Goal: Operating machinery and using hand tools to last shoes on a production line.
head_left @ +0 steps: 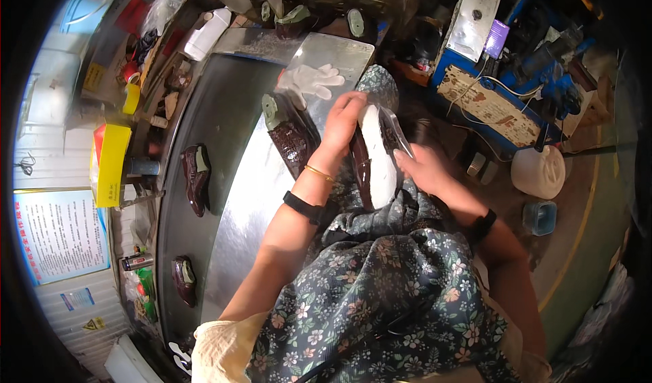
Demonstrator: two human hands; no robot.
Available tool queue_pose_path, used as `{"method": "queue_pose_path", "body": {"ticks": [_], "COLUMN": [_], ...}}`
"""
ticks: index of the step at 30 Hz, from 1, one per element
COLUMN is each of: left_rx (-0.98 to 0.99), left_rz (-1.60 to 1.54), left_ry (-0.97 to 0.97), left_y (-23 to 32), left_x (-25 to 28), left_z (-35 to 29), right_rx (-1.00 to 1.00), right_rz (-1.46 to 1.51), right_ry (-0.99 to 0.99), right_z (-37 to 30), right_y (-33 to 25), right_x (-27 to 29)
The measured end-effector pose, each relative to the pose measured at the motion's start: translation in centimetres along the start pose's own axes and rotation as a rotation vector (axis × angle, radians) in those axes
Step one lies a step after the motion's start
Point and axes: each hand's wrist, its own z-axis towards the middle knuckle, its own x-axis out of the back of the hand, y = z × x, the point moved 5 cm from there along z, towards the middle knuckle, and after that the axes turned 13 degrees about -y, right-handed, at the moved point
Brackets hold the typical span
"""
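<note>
A glossy dark brown shoe [375, 162] lies sole up over my lap, its white bottom facing me. My left hand [344, 121] is closed on its far end. On the shoe's right side my right hand [426, 167] is closed round a narrow grey metal tool [394, 128], whose kind I cannot make out; it lies along the shoe's edge. Left of the held shoe, another brown shoe [292, 142] with a pale green last rests on the metal worktop [238, 227]. A white glove [312, 82] is spread beyond it.
On the dark curved belt [224, 104] at left stand two brown shoes, one farther [195, 179] and one nearer [183, 281]. A cluttered shelf with a yellow box [113, 166] borders it. At right are a blue-framed machine [489, 104], a whitish jug [538, 171] and a blue tub [539, 218].
</note>
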Motion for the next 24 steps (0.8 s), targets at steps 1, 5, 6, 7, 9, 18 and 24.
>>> {"method": "queue_pose_path", "body": {"ticks": [1,5,6,7,9,18,24], "left_rx": [0.016,-0.022,-0.044,-0.042,-0.044,-0.047,-0.035], "left_rz": [0.001,0.005,0.033,0.060,0.015,0.007,0.014], "left_ry": [-0.002,-0.012,-0.016,-0.012,-0.029,0.030,0.005], "left_y": [0.0,0.0,0.1,0.0,-0.1,-0.4,-0.9], "left_x": [0.1,0.2,0.2,0.1,0.0,1.3,1.2], "left_z": [-0.1,-0.3,-0.3,-0.3,-0.4,-0.8,-1.6], "right_rx": [0.032,0.029,0.129,0.230,-0.115,0.100,0.014], "right_rz": [0.004,-0.369,-0.440,-0.515,-0.175,1.123,0.151], "right_ry": [0.013,0.073,0.116,0.161,-0.021,-0.359,-0.026], "right_z": [-0.1,-2.0,-2.9,-3.6,-3.6,-0.8,-1.0], "right_y": [-0.4,-2.9,-4.1,-5.2,-3.9,-2.1,-0.9], "right_x": [-0.1,0.0,0.1,0.1,0.0,-3.9,-4.6]}}
